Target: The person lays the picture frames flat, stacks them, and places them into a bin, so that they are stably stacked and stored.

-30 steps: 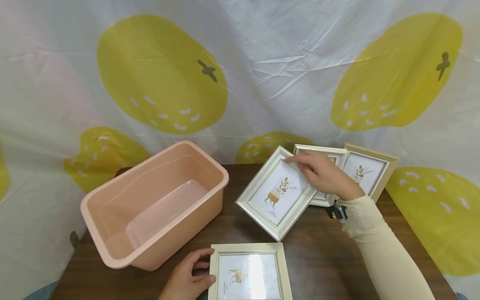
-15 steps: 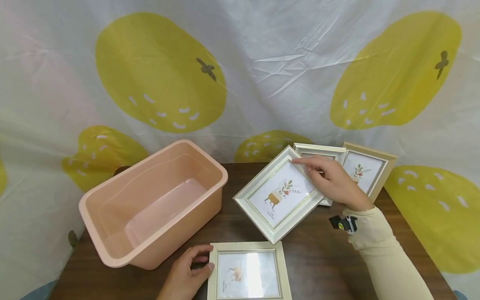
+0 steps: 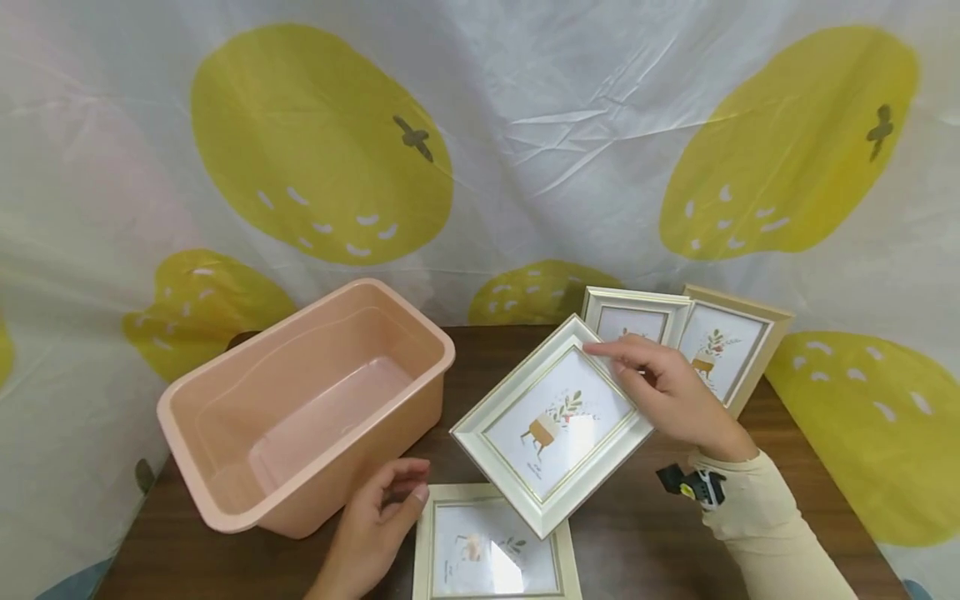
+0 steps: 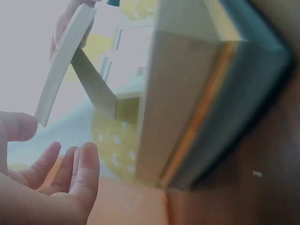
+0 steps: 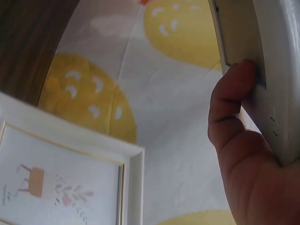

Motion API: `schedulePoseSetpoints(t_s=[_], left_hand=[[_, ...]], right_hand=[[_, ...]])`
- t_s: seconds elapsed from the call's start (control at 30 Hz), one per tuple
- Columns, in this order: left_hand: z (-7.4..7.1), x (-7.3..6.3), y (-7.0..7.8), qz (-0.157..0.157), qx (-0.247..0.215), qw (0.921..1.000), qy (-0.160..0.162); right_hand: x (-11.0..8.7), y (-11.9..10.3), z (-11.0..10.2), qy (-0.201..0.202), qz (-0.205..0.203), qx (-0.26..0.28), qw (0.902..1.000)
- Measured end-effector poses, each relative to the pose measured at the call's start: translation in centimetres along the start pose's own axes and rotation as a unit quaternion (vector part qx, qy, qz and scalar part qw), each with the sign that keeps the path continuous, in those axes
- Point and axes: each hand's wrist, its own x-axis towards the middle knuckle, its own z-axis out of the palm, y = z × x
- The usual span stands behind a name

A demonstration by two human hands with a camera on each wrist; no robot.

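Observation:
My right hand point(image 3: 675, 387) grips a white picture frame point(image 3: 517, 492) by its upper right edge, tilted above the table. In the right wrist view, a digit of my right hand point(image 5: 243, 159) curls against the back of this frame point(image 5: 286, 84). Its stand leg point(image 4: 96, 86) sticks out behind, as the left wrist view shows. Below it lies a cream picture frame point(image 3: 423, 558), partly covered by the held one. My left hand point(image 3: 367, 525) is beside the cream frame, its fingers loosely bent and holding nothing. The left wrist view shows stacked frame edges point(image 4: 187, 108) near that hand point(image 4: 51, 187).
A pink plastic tub point(image 3: 408, 417) stands at the left of the dark wooden table point(image 3: 660, 558). Behind the right hand stand a white picture frame point(image 3: 637, 297) and a tan-edged one point(image 3: 765, 350). A lemon-printed curtain point(image 3: 555, 192) hangs behind.
The right hand has brought the white picture frame nearer and lower, over the cream frame, uncovering the standing frame behind. The left hand has let go of the cream frame's edge and lifted slightly.

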Motion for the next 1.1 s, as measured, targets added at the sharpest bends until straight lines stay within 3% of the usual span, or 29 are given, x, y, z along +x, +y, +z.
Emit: schedulePoseSetpoints(t_s=[0.23, 0.47, 0.7, 0.87, 1.1], left_hand=[[0.8, 1.4, 1.5, 0.081, -0.050, 0.9944, -0.045], [1.7, 2.7, 3.4, 0.115, -0.018, 0.9904, -0.075], [2.6, 3.8, 5.5, 0.196, 0.007, 0.9709, -0.138], [3.1, 4.0, 5.9, 0.185, 0.016, 0.9641, -0.189], [3.5, 3.5, 4.6, 0.169, 0.039, 0.9567, -0.234]], right_hand=[[-1.3, -0.9, 1.2, 0.001, -0.045, 0.001, 0.9990], [-2.4, -1.4, 2.1, -0.018, -0.074, 0.008, 0.9970], [-3.0, -2.3, 2.9, -0.028, -0.098, 0.037, 0.9941], [-3.2, -2.6, 3.7, -0.028, -0.133, 0.045, 0.9897], [-3.9, -2.3, 4.2, -0.016, -0.157, 0.054, 0.9860]])
